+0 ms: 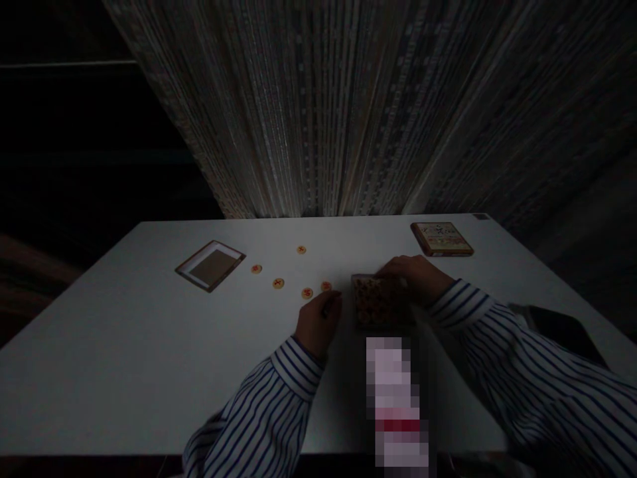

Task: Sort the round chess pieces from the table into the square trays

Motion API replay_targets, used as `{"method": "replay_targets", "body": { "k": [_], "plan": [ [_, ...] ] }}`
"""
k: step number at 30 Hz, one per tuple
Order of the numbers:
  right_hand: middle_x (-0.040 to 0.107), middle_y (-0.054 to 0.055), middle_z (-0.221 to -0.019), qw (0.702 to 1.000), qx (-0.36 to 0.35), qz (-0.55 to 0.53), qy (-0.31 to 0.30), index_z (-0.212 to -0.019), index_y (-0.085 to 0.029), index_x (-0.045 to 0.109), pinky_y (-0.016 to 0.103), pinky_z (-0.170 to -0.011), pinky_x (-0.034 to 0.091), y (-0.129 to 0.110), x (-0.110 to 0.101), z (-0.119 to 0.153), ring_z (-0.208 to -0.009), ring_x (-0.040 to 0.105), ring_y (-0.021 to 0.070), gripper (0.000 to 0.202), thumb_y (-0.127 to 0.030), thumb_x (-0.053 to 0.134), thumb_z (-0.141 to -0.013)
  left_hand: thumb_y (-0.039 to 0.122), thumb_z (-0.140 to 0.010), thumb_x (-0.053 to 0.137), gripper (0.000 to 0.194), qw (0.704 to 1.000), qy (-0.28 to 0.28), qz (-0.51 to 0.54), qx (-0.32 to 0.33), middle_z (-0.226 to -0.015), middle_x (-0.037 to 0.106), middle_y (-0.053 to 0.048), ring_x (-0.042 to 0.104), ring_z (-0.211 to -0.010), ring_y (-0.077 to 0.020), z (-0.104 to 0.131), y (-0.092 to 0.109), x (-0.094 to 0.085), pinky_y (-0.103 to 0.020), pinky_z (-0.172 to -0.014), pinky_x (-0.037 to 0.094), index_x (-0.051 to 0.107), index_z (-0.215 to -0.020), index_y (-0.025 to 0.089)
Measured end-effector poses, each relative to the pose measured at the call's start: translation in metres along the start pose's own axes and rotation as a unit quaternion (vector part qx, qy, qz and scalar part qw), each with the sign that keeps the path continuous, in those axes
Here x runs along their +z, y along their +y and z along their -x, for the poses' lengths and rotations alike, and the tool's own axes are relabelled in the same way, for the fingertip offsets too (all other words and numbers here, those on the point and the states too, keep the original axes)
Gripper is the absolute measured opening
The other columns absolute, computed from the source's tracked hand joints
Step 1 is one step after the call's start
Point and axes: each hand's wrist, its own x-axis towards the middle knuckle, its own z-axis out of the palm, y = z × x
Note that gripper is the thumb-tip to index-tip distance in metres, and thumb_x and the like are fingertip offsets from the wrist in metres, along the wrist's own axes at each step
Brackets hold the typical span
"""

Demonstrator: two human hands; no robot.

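Observation:
My left hand [320,322] is closed, its fingers curled together near the table; whatever may be inside them is too dark to make out. Just beyond its fingertips lies a round xiangqi piece [326,286] with a red character. Fingers bent downward, my right hand [418,273] reaches over an open box [355,307] filled with rows of round xiangqi pieces [369,307]. Shadow hides those fingertips. More loose pieces lie on the white table, among them one beside the left hand [307,293], one farther left [278,283] and one at the back [301,249].
A tray-like box lid [213,265] lies on the left of the white table [149,358]. At the back right is a printed flat box [442,239]. A dark flat object [567,332] lies near my right forearm. Strand curtains [318,119] hang behind the table.

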Motion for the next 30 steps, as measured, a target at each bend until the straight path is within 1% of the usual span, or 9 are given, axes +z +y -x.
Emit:
{"method": "replay_targets", "body": {
  "k": [2, 4, 6, 9, 15, 22, 27, 30],
  "plan": [
    [0.066, 0.009, -0.093, 0.998, -0.001, -0.017, 0.053, -0.097, -0.017, 0.065, 0.033, -0.076, 0.043, -0.001, -0.006, 0.006, -0.087, 0.059, 0.0196, 0.025, -0.024, 0.048, -0.079, 0.024, -0.08, 0.051, 0.023, 1.0, -0.005, -0.007, 0.0, -0.083, 0.07, -0.006, 0.064, -0.072, -0.0152, 0.007, 0.001, -0.01, -0.026, -0.068, 0.051, 0.065, -0.096, 0.015],
    [0.067, 0.008, -0.087, 0.996, -0.002, -0.028, 0.086, -0.093, -0.016, 0.066, 0.033, -0.073, 0.044, -0.004, -0.011, 0.012, -0.081, 0.059, 0.019, 0.025, -0.024, 0.045, -0.082, 0.024, -0.08, 0.051, 0.023, 1.0, -0.017, -0.013, 0.008, -0.081, 0.07, -0.006, 0.063, -0.07, -0.0149, 0.015, 0.001, -0.021, -0.026, -0.067, 0.05, 0.066, -0.094, 0.015],
    [0.067, 0.008, -0.084, 0.994, -0.013, -0.037, 0.1, -0.091, -0.016, 0.066, 0.032, -0.071, 0.045, -0.007, -0.015, 0.015, -0.078, 0.06, 0.0188, 0.026, -0.025, 0.043, -0.082, 0.023, -0.08, 0.05, 0.022, 0.999, -0.034, -0.022, 0.023, -0.082, 0.07, -0.007, 0.063, -0.071, -0.0146, 0.024, 0.001, -0.032, -0.026, -0.067, 0.05, 0.066, -0.093, 0.015],
    [0.067, 0.009, -0.083, 0.992, -0.025, -0.043, 0.111, -0.09, -0.016, 0.066, 0.032, -0.07, 0.046, -0.012, -0.017, 0.016, -0.077, 0.06, 0.0188, 0.026, -0.025, 0.043, -0.082, 0.022, -0.081, 0.048, 0.022, 0.998, -0.041, -0.037, 0.037, -0.081, 0.069, -0.006, 0.062, -0.07, -0.0138, 0.036, -0.002, -0.047, -0.025, -0.066, 0.049, 0.066, -0.091, 0.015],
    [0.068, 0.008, -0.084, 0.991, -0.018, -0.055, 0.117, -0.091, -0.016, 0.066, 0.034, -0.071, 0.048, -0.022, -0.019, 0.014, -0.078, 0.062, 0.0191, 0.028, -0.026, 0.041, -0.082, 0.023, -0.081, 0.048, 0.021, 0.998, -0.019, -0.053, 0.027, -0.075, 0.067, -0.004, 0.058, -0.062, -0.0121, 0.048, -0.011, -0.068, -0.024, -0.06, 0.047, 0.067, -0.088, 0.016],
    [0.069, 0.007, -0.088, 0.988, 0.01, -0.072, 0.134, -0.092, -0.018, 0.066, 0.033, -0.073, 0.05, -0.028, -0.029, 0.028, -0.081, 0.063, 0.0186, 0.03, -0.029, 0.039, -0.083, 0.027, -0.081, 0.05, 0.021, 0.999, -0.013, -0.039, 0.012, -0.073, 0.066, -0.004, 0.058, -0.062, -0.0126, 0.055, -0.013, -0.078, -0.025, -0.059, 0.046, 0.067, -0.086, 0.016],
    [0.069, 0.008, -0.09, 0.989, 0.025, -0.066, 0.132, -0.093, -0.017, 0.065, 0.034, -0.073, 0.05, -0.031, -0.029, 0.037, -0.082, 0.063, 0.0195, 0.032, -0.028, 0.037, -0.082, 0.028, -0.08, 0.05, 0.021, 0.999, -0.011, -0.03, 0.01, -0.071, 0.065, -0.003, 0.057, -0.061, -0.0125, 0.059, -0.015, -0.077, -0.025, -0.058, 0.046, 0.067, -0.084, 0.016],
    [0.069, 0.007, -0.089, 0.99, 0.03, -0.067, 0.123, -0.093, -0.018, 0.065, 0.034, -0.072, 0.05, -0.033, -0.027, 0.039, -0.081, 0.063, 0.0195, 0.031, -0.028, 0.038, -0.082, 0.026, -0.079, 0.05, 0.02, 0.999, -0.021, -0.032, 0.018, -0.071, 0.065, -0.003, 0.057, -0.061, -0.0123, 0.061, -0.015, -0.076, -0.025, -0.059, 0.046, 0.067, -0.083, 0.016]
  ]
}}
